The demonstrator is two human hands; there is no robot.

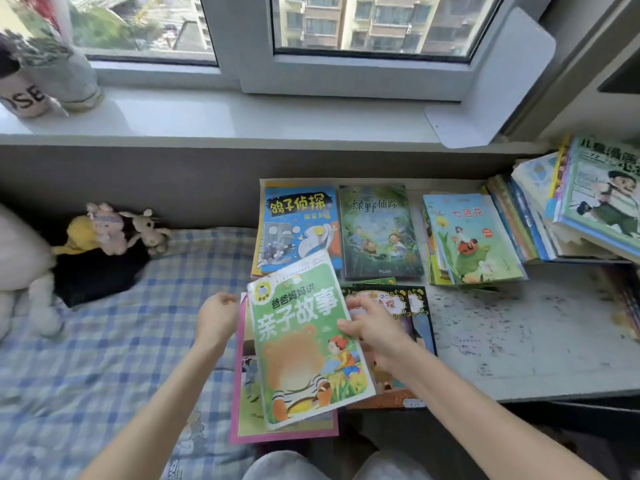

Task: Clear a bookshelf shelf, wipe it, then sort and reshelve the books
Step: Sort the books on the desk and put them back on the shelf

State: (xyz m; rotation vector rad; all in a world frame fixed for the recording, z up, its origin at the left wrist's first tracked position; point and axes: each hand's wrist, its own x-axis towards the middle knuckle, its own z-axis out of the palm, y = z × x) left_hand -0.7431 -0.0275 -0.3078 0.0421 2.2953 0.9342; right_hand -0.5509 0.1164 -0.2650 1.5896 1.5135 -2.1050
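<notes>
Daylight comes through the window (pixel 363 22) onto a white windowsill (pixel 242 116), where two vases (pixel 69 74) stand at the left end and a white bookend (pixel 485 81) leans at the right. Below the sill, a bed (pixel 121 341) with a blue checked sheet fills the left side, with a few plush toys (pixel 107 230) heaped against the wall. To its right is a pale, speckled surface (pixel 519 341) covered in children's books.

A blue book (pixel 298 226) and a dark green book (pixel 379 230) lie flat side by side at the back. Beside them is a low stack topped by a flower cover (pixel 474 240), and a taller, untidy pile (pixel 599 202) sits at the far right.

Nearest the person, a bright green book (pixel 304 341) with a bear on its cover is tilted above a pink-bordered book (pixel 249 410). The right hand (pixel 374 327) pinches the green book's right edge, thumb on the cover, above a black-bordered book (pixel 415 306) lying on the surface. The left hand (pixel 216 317) is curled at the left edge of the two books. I can't tell which one it grips, if either.
</notes>
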